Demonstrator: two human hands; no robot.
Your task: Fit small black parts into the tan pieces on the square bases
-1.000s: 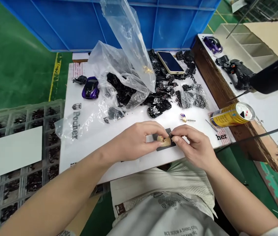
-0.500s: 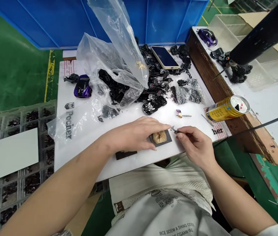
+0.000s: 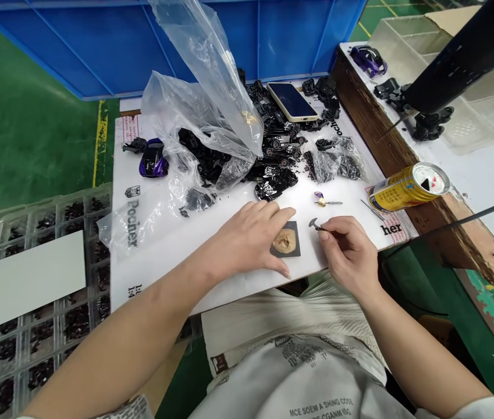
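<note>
My left hand (image 3: 251, 238) is spread, palm down, beside a dark square pad (image 3: 296, 250) bearing a tan, putty-like lump (image 3: 284, 240). Its thumb and fingers reach around the pad's left side, and whether they touch it I cannot tell. Between thumb and forefinger, my right hand (image 3: 352, 250) pinches a small dark part with a curved, mushroom-like head (image 3: 314, 223). That part is held just right of the pad. Beyond it on the white board lies a small gold and purple piece with a thin metal shaft (image 3: 327, 202).
Black toy car parts (image 3: 275, 183) and a clear plastic bag (image 3: 203, 116) cover the back of the board, with a phone (image 3: 292, 102) on top. A yellow can (image 3: 397, 189) stands right. A blue crate (image 3: 229, 43) closes the back; compartment trays (image 3: 32, 250) lie left.
My left hand has drawn back from the small part, its fingers now wider apart, and more of the pad shows. My right hand keeps its pinch. The view has shifted slightly.
</note>
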